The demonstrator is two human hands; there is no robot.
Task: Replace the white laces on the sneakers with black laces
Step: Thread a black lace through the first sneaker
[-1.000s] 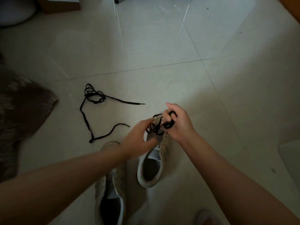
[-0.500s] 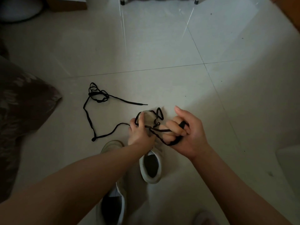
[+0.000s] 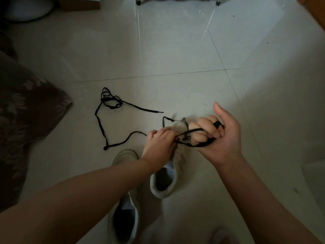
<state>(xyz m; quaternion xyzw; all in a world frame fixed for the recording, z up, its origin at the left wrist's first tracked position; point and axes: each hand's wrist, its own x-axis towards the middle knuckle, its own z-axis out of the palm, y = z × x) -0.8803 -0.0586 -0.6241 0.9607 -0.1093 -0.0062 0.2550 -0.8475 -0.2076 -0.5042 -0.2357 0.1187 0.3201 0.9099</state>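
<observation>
Two pale sneakers stand on the tiled floor. The right sneaker (image 3: 168,175) points away from me, with a black lace (image 3: 191,132) partly threaded near its toe. My left hand (image 3: 160,143) presses on that sneaker's eyelet area and pinches the lace there. My right hand (image 3: 218,136) is closed on the lace, which wraps around its fingers and runs taut back to the shoe. The left sneaker (image 3: 124,208) lies nearer me, partly hidden under my left forearm, with no lace visible. A second black lace (image 3: 109,110) lies loose on the floor to the left.
A dark patterned cushion (image 3: 26,120) lies at the left. Furniture legs (image 3: 138,1) stand at the top edge, with a brown box (image 3: 79,4) and a pale round object (image 3: 26,9) at the top left. A pale object (image 3: 314,180) lies at the right edge.
My right hand has pulled the lace further to the right and drawn it tighter. My left hand has stayed on the sneaker's toe end.
</observation>
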